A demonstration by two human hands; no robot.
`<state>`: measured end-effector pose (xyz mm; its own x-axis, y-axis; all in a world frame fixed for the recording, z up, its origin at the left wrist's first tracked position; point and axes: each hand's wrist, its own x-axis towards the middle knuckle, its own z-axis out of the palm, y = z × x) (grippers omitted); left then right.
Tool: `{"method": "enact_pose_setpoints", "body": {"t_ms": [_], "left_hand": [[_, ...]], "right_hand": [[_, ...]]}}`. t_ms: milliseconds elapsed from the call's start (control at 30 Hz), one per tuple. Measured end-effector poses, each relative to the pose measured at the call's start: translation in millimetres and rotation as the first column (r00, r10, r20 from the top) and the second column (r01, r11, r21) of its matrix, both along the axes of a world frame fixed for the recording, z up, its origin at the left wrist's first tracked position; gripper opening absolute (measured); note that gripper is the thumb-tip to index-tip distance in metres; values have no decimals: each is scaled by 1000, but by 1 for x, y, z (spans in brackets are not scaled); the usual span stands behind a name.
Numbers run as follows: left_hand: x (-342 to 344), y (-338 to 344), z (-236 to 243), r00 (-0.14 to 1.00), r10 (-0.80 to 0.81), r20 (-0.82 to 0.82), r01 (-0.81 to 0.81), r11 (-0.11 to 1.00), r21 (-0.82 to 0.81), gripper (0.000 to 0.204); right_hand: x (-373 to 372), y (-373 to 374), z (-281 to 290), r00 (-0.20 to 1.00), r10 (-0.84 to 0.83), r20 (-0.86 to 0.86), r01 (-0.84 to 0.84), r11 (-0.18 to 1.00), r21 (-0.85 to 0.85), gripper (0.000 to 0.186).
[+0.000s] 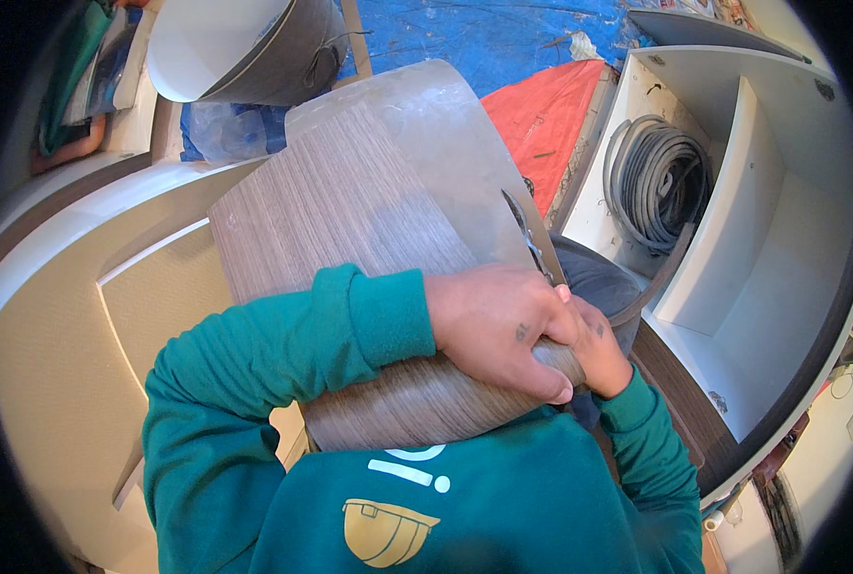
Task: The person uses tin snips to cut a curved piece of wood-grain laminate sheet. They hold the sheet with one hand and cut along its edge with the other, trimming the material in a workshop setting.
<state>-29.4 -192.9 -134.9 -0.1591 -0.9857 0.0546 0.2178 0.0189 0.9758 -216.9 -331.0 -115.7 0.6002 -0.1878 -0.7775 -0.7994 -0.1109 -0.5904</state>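
A wood-grain laminate sheet (340, 191) lies in front of me, its near edge curling up against my body. Across it reaches my left hand (508, 325), closed over the sheet's right edge with the thumb on the near side. My right hand (606, 349) is pressed up against it at that edge, closed, its fingers mostly hidden. Just beyond both hands, dark metal snips (525, 228) stick out along the sheet's right side. They seem to come from my right hand's grip, though their lower part is covered.
A grey-backed sheet (426, 100) lies under the laminate's far part. On the right stands a white open cabinet (761, 210) with a coil of grey cable (658, 182) inside. Curved cream panels (63, 335) are at left, with a large rolled sheet (245, 48) behind. Blue tarpaulin (484, 33) covers the far floor.
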Motion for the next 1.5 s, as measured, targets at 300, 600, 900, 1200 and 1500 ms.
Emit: {"method": "enact_pose_setpoints", "body": {"t_ms": [300, 600, 900, 1200, 1500], "left_hand": [[4, -3, -4, 998, -43, 55, 43, 999, 12, 41], [1, -1, -4, 998, -17, 61, 18, 1000, -15, 45], [4, 0, 1, 998, -26, 49, 27, 999, -18, 45], [7, 1, 6, 998, -48, 30, 48, 999, -8, 44], [4, 1, 6, 1000, -2, 16, 3, 998, -57, 45]], "right_hand": [[17, -4, -1, 996, -49, -75, 53, 998, 40, 61], [15, 1, 0, 996, -66, -57, 67, 998, 14, 60], [20, 2, -1, 998, -42, -57, 42, 999, 1, 64], [19, -1, -10, 999, -41, -20, 42, 998, 42, 61], [23, 2, -6, 997, -65, -37, 68, 996, 63, 63]]}}
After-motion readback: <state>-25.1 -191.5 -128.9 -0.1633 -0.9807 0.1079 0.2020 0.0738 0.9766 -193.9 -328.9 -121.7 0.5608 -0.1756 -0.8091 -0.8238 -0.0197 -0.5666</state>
